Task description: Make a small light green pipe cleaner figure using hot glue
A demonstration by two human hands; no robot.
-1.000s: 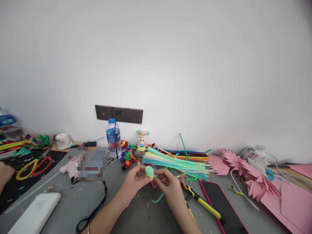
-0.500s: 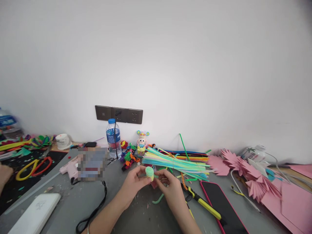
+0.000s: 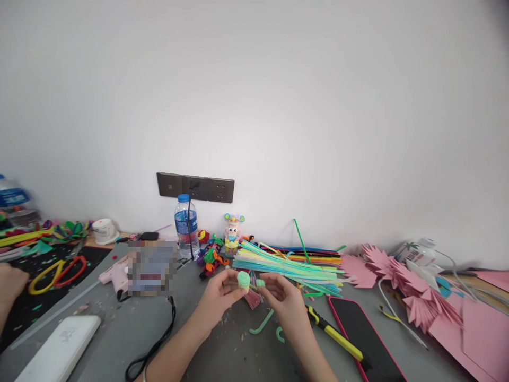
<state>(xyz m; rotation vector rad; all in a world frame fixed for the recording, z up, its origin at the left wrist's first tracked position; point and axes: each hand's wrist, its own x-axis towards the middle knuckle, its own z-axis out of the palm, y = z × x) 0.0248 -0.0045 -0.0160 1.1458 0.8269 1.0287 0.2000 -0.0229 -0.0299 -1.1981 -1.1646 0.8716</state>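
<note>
My left hand (image 3: 218, 297) is closed round a small rolled pipe-cleaner coil (image 3: 244, 280), pale green on top and yellowish below. My right hand (image 3: 280, 294) pinches a smaller light green pipe-cleaner piece (image 3: 260, 283) a little to the right of it, the two apart. Beneath the hands lie a pink fringed bundle (image 3: 253, 298) and a curved light green pipe-cleaner offcut (image 3: 262, 322). A curled green offcut (image 3: 280, 334) rests beside my right wrist. Yellow-and-black handled pliers (image 3: 336, 337), their head partly hidden by my right hand, lie to the right.
Behind the hands lie a pastel pipe-cleaner bundle (image 3: 286, 268), a small figure (image 3: 233, 233) and a water bottle (image 3: 186, 228). A phone (image 3: 366, 334) is at right, near folded pink paper (image 3: 421, 307). At left are a glue gun (image 3: 117, 276), white power bank (image 3: 59, 347), scissors (image 3: 58, 278) and another person's hand (image 3: 11, 286).
My right hand has drawn a little right, away from the coil, and the small green piece in its fingers now shows. The curled offcut by the wrist has come into sight.
</note>
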